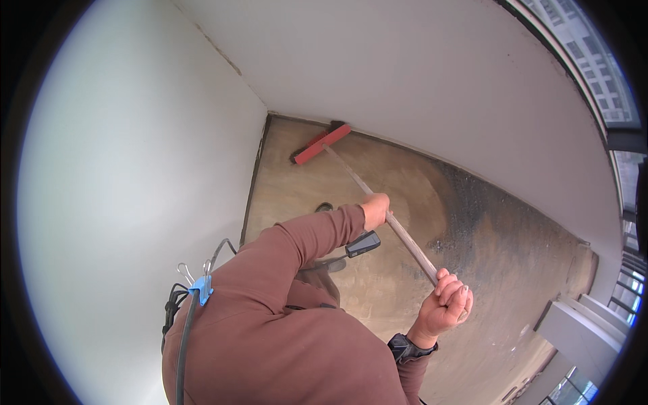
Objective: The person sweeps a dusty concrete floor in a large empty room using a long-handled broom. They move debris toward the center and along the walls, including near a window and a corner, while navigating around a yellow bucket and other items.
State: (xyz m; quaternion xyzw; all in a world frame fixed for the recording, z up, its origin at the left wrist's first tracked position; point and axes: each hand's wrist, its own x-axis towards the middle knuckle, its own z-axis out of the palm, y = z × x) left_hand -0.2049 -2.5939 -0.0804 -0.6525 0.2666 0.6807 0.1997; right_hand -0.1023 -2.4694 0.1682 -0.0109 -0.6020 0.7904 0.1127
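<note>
A push broom with a red head point(324, 144) rests on the floor in the corner. Its dark bristles lie close to the base of the far wall. From the head, a wooden handle point(412, 243) slants back towards me. My left hand point(376, 210) is wrapped around the handle about midway along. Higher up, my right hand point(448, 306) grips the handle near its end, with a black watch-like band point(411, 348) on that wrist. Brown long sleeves cover both arms.
Bare concrete floor point(374, 304) meets a left wall point(131, 152) and a far wall point(405, 66). Dark, gritty dirt point(466, 207) spreads along the far wall. A black device point(363, 244) hangs on a cable before me. To the right are a white ledge point(579, 326) and windows point(592, 66).
</note>
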